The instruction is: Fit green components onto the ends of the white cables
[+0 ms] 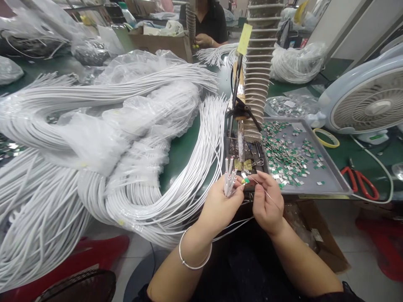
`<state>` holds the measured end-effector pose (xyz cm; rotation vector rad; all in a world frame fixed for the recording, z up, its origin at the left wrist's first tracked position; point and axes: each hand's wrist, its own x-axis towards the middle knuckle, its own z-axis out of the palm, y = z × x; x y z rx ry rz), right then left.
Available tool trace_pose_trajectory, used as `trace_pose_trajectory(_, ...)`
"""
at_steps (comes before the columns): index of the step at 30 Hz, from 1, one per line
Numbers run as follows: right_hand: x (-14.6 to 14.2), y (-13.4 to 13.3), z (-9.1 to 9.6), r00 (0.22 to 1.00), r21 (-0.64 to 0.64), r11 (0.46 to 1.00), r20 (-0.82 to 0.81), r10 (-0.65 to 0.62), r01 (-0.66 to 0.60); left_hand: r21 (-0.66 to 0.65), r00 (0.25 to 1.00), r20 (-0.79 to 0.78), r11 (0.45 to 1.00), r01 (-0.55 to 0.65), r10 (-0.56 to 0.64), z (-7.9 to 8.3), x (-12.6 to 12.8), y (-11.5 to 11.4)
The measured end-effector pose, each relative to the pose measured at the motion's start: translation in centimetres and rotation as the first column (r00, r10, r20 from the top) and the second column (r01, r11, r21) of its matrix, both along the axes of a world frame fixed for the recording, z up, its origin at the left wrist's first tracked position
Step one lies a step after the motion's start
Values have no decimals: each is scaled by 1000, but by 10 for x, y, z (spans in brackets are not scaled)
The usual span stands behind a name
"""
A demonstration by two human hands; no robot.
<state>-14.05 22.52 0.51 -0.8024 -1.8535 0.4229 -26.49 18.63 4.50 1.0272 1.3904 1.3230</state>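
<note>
My left hand (222,205) is closed around several white cables (229,176), whose stripped ends point upward. At its thumb and fingertips is a small green circuit board (247,180); which hand bears it I cannot tell for sure. My right hand (268,201) is closed in a pinch on a thin solder wire (267,194), which runs up toward the board. Just above the fingertips, a soldering iron (241,142) is fixed tip-down on a stand, over a yellowish sponge (243,164).
Large bundles of white cable (132,197), partly in plastic, cover the left. A grey tray (330,176) of small boards stands right, near red-handled cutters (360,180), a yellow tape roll (326,137) and a fan (371,96). A ribbed hose (261,63) hangs behind the iron. Another person (208,25) sits opposite.
</note>
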Motion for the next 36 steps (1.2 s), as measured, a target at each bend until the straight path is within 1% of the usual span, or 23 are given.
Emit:
trace_pose_trajectory(3,0,-1,-1,998,-30,999,-57,-32,30,-7,1000,4,1000,-17,17,2,1,0)
trace_pose_trajectory(5,1,0,0,995,-16,999,-92,-41,40,-9,999,-8,999,-32,32,3,2,0)
trace_pose_trajectory(10,1,3,3,994,33,999,-104,43,-40,-17,995,-76,998,-67,66,3,2,1)
trace_pose_trajectory(19,-4,8,5,992,66,995,-99,80,-74,6,976,-196,995,-98,98,1,-1,3)
trace_pose_trajectory(36,-9,10,10,990,74,994,-109,84,-76,-7,972,-193,991,-136,132,8,-1,7)
